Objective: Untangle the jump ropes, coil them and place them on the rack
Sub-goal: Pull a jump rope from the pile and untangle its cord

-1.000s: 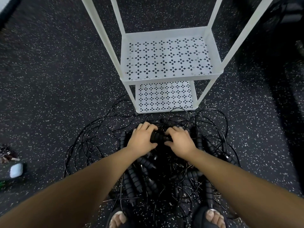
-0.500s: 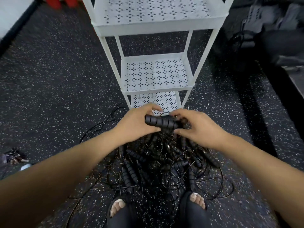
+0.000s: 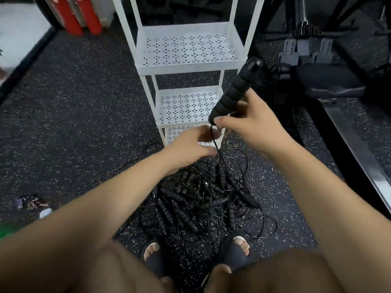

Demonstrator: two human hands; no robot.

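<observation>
A tangled heap of black jump ropes (image 3: pixel 203 199) with ribbed foam handles lies on the floor in front of my feet. My right hand (image 3: pixel 254 125) is raised above it and grips one black handle (image 3: pixel 234 89), which points up and to the right. A thin black cord (image 3: pixel 215 142) hangs from that handle down into the heap. My left hand (image 3: pixel 194 144) is just below, with its fingers around the cord. The white three-shelf rack (image 3: pixel 190 49) stands right behind the heap; the shelf surfaces I can see hold nothing.
The floor is black speckled rubber. Red cylinders (image 3: pixel 82 15) stand at the back left. Dark gym equipment (image 3: pixel 330 81) and a metal rail (image 3: pixel 359 149) fill the right side. Small items (image 3: pixel 31 203) lie on the floor at the left. My sandalled feet (image 3: pixel 234 248) touch the heap.
Both hands lifted one handle out of the heap. My right hand has raised it higher and turned it upright, and my left hand has slid off the handle down to the cord.
</observation>
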